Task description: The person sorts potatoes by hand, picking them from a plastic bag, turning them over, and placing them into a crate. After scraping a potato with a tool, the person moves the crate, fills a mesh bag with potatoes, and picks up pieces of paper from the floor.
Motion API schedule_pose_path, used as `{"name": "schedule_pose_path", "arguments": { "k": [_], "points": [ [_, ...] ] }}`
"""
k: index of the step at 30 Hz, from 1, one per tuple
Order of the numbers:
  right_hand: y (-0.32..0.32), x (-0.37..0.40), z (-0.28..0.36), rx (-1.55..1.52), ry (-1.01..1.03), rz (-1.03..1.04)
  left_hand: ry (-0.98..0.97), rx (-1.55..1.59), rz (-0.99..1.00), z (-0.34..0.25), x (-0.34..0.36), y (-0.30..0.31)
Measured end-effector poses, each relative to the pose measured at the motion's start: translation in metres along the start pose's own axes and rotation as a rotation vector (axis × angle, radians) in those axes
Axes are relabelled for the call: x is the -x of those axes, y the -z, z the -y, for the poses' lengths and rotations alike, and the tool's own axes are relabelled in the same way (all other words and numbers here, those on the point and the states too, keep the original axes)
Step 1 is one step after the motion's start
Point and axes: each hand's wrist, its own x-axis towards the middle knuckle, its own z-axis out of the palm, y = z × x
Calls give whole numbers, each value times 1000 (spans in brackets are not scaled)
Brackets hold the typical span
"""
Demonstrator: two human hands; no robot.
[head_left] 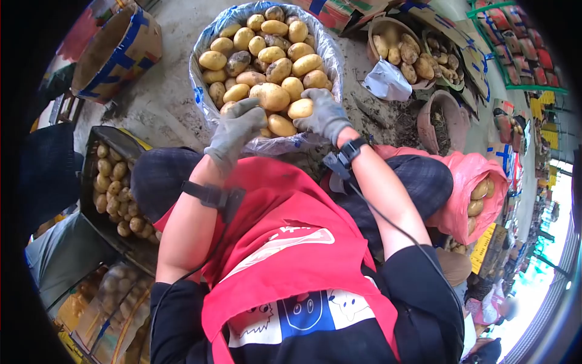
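A round tub lined with clear plastic (pixel 199 82) stands in front of me, heaped with yellow potatoes, some dark with soil. My right hand (pixel 326 116), in a grey glove, closes its fingers on a small potato (pixel 301 108) at the near right of the heap. My left hand (pixel 235 130), gloved alike, is over the near left rim with its fingers bent. Its fingertips are by a large potato (pixel 270 96); whatever lies under the fingers is hidden. Another potato (pixel 282 125) lies between the hands.
A dark crate (pixel 88 182) of potatoes stands at my left, a pink sack (pixel 464 200) of potatoes at my right. Further off are a taped cardboard bin (pixel 118 54), a basket of potatoes (pixel 376 31) and a pink tub (pixel 427 124). A person's dark-clothed leg (pixel 51 164) is at left.
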Motion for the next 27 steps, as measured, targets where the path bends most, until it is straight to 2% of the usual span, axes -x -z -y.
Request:
{"name": "schedule_pose_path", "arguments": {
  "k": [1, 2, 4, 5, 8, 9, 10, 12, 13, 14, 16, 17, 18, 20, 21, 22, 24, 25, 26, 27],
  "points": [
    [0, 5, -1, -108, 1, -91, 27, -1, 20, -2, 1, -8],
    [-3, 9, 0, -101, 2, -83, 31, 8, 18, 1, -1, -13],
    [-13, 22, 3, -987, 86, -177, 59, -23, 181, 11, -5, -24],
    [4, 36, 19, -875, 176, -241, 47, 72, 279, -2, 6, -38],
    [4, 55, 27, -948, 198, -162, 39, 176, 198, 13, -4, -43],
    [22, 59, 37, -1122, -55, -9, -80, 102, 185, 11, -5, -41],
    [9, 50, 18, -1062, -11, -142, -76, 100, 191, 9, -5, -39],
    [18, 34, 0, -754, -6, -347, -187, 280, 33, -10, 0, -38],
    [28, 28, -9, -497, -44, -332, -253, 448, 26, -14, -1, -33],
    [38, 19, -5, -493, -51, -335, -283, 533, 6, -18, -1, -27],
    [46, -4, 9, -230, -39, -162, -272, 636, 22, -14, -7, -9],
    [36, -18, 11, -170, 56, -176, -291, 658, 47, -11, -8, -7],
    [19, -35, 9, -170, 57, -181, -295, 656, 51, -12, -8, -8],
    [-7, -59, 7, 104, 212, -76, -230, 821, 89, -12, -8, -13],
    [-12, -64, 5, 104, 212, -77, -233, 827, 131, -13, -8, -13],
    [-16, -68, 2, 103, 170, -24, -236, 828, 132, -9, -10, -11],
    [-12, -67, 5, 107, 132, 32, -408, 342, 26, -12, -9, -15],
    [-7, -58, 2, 12, 102, -17, -235, 483, 83, -14, 0, -15],
    [-1, -49, 1, -83, 72, -67, -240, 487, 84, -10, 0, -13],
    [3, -40, 1, -77, 62, -223, -311, 181, 89, -1, -3, -8]
  ]
}}
